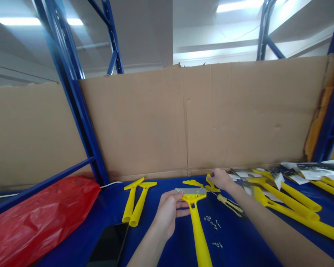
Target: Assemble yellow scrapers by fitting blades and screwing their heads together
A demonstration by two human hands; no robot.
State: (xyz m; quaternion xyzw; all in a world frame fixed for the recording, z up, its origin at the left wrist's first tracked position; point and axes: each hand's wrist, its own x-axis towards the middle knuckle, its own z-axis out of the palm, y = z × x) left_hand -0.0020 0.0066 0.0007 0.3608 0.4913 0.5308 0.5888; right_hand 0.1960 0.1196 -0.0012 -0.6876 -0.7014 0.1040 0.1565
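In the middle, my left hand [168, 211] grips the head of a yellow scraper [197, 226], its fingers closed around the left end where a flat silvery blade [193, 191] lies along the top. The handle points down toward me. Further back on the right, my right hand [220, 178] pinches a small yellow piece [210, 180]. Beside it, two more yellow pieces lie on the blue surface, one at left [193, 183] and one just below the fingers [213, 189]. A screwdriver with a pale handle [230, 204] rests under my right forearm.
Small screws and nuts [215, 224] lie right of the scraper handle. Two yellow scrapers [139, 204] and a black phone [108, 244] are at left, near a red plastic bag [50, 218]. Several yellow handles [289, 200] and packets [317, 170] lie at right. Cardboard [144, 126] stands behind.
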